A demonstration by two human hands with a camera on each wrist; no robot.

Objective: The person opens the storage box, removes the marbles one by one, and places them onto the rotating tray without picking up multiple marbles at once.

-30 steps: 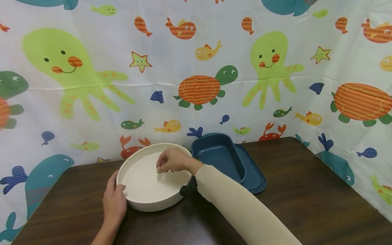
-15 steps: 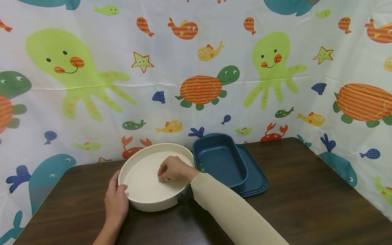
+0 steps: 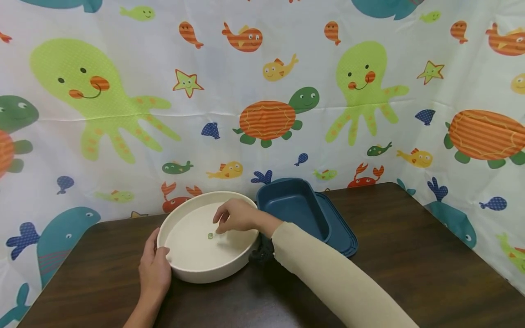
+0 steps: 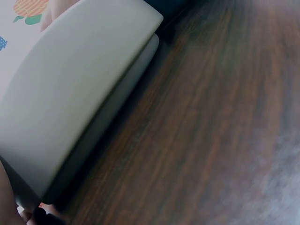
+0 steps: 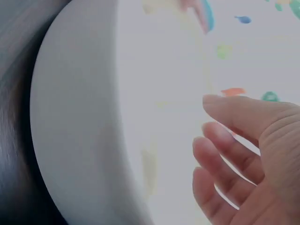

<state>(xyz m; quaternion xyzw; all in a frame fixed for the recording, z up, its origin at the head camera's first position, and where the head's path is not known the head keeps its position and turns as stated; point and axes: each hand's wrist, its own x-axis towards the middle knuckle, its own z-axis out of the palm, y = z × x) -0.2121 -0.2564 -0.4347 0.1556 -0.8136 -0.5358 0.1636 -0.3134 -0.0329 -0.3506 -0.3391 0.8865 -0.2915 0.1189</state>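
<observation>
A round cream tray (image 3: pixel 193 259) with a raised wall sits on the table. My left hand (image 3: pixel 155 264) grips its left side, thumb over the rim and fingers along the outer wall. In the left wrist view the tray's outer wall (image 4: pixel 79 79) fills the upper left. On the tray floor lies a small, round green piece (image 3: pixel 210 236), perhaps a slice of something. Just right of it hovers my right hand (image 3: pixel 235 215), fingers loosely bent. The right wrist view shows that hand (image 5: pixel 253 154) with thumb and fingers apart and nothing between them.
A deep blue rectangular dish (image 3: pixel 293 205) stands against the tray's right side. Beneath and beyond it lies a flat blue lid or tray (image 3: pixel 344 232). My right sleeve (image 3: pixel 324 269) crosses in front of both. The brown wooden table (image 3: pixel 402 246) ends at a sea-animal cloth (image 3: pixel 262 54).
My right fingers have parted and drawn slightly up and right, leaving the green piece on the tray floor. Green bits seen in the blue dish half a second ago are hidden. My left hand keeps its grip.
</observation>
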